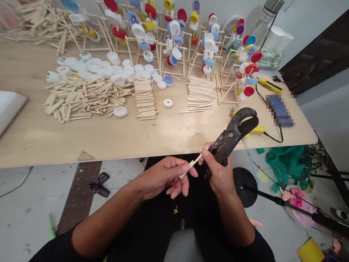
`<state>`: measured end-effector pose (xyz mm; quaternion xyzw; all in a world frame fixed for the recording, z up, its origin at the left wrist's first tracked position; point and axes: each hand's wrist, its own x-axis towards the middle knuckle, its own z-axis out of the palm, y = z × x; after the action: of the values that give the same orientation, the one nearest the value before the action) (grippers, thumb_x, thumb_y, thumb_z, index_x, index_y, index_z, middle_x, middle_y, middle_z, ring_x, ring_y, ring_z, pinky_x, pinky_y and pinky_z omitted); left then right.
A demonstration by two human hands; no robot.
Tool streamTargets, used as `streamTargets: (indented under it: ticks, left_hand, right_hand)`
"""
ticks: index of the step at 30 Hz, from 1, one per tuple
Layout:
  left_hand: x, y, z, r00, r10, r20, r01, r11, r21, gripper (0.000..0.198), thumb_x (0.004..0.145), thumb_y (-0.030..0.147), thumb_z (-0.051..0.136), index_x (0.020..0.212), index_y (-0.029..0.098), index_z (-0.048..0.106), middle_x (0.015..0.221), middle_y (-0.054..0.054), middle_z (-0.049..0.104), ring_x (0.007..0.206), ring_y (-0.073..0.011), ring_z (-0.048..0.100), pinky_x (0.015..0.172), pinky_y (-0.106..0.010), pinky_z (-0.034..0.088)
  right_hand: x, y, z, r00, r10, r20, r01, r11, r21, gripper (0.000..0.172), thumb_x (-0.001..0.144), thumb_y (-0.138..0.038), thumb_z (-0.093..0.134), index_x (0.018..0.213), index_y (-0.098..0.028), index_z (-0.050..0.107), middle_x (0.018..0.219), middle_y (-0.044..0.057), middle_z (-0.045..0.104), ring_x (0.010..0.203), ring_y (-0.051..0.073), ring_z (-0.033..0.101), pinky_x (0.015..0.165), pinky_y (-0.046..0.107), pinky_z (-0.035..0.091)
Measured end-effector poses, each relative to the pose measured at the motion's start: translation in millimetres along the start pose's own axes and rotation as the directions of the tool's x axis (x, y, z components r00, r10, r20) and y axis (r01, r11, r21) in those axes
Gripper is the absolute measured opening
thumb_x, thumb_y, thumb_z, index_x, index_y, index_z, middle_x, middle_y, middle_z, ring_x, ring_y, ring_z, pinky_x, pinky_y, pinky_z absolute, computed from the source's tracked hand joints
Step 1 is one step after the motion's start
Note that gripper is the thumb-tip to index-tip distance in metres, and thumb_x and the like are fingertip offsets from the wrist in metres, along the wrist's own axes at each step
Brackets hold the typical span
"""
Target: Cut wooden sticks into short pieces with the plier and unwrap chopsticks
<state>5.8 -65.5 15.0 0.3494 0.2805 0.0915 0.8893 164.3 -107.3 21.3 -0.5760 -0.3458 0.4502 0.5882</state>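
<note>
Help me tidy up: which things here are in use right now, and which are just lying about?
In use: left hand holding a thin stick; right hand gripping the black cutter at the stick's end.
Lying about: stick piles, white caps, cap-and-stick frames and a yellow tool on the table; green cloth on the floor.

Bright, soft daylight, wide-lens bend
My left hand [166,174] and right hand [218,171] are sharp; the worktop [163,134] edge bows, its far-left corner washes pale and blurs, shadows are faint, and a pixelated patch [279,109] sits right.
</note>
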Motion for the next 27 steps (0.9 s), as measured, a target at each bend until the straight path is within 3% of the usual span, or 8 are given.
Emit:
streamTargets:
  ticks: [11,17,22,27]
  left_hand:
    - [0,3,0.7,1.0,0.004,-0.007,-0.004,1.0,0.026,0.033,0.085,0.046,0.06,0.084,0.014,0.065,0.049,-0.001,0.063,0.033,-0.0052,0.042,0.035,-0.016,0.02]
    - [0,1,1.6,1.0,0.015,-0.022,-0.014,0.999,0.047,0.033,0.085,0.047,0.058,0.084,0.014,0.064,0.049,0.0,0.062,0.033,-0.0057,0.041,0.036,-0.017,0.026]
    - [-1,0,2.1,0.996,0.066,-0.063,-0.057,0.988,0.144,0.033,0.087,0.047,0.055,0.081,0.015,0.06,0.045,0.004,0.055,0.033,-0.0048,0.035,0.037,-0.016,0.023]
    - [-8,11,-3.9,0.965,0.213,-0.151,-0.145,0.918,0.37,0.035,0.09,0.047,0.049,0.083,0.015,0.059,0.045,0.006,0.05,0.038,-0.0052,0.033,0.039,-0.017,0.023]
  right_hand:
    - [1,1,0,1.0,-0.019,-0.008,0.019,1.0,0.008,0.01,0.083,-0.026,0.064,0.085,-0.021,0.056,0.064,-0.005,0.054,0.058,0.011,0.052,0.06,0.026,0.044]
    - [2,1,-1,1.0,-0.023,-0.004,0.023,1.0,-0.002,0.008,0.083,-0.025,0.063,0.084,-0.021,0.056,0.065,-0.005,0.053,0.058,0.011,0.051,0.061,0.026,0.044]
    - [1,2,-1,1.0,-0.026,0.005,0.026,1.0,0.012,0.007,0.084,-0.023,0.062,0.087,-0.02,0.057,0.065,-0.005,0.053,0.06,0.011,0.052,0.063,0.027,0.043]
    - [-8,-1,-9,0.995,-0.026,0.096,0.03,0.999,-0.043,0.009,0.088,-0.025,0.058,0.096,-0.021,0.057,0.071,-0.004,0.055,0.068,0.013,0.054,0.071,0.029,0.043]
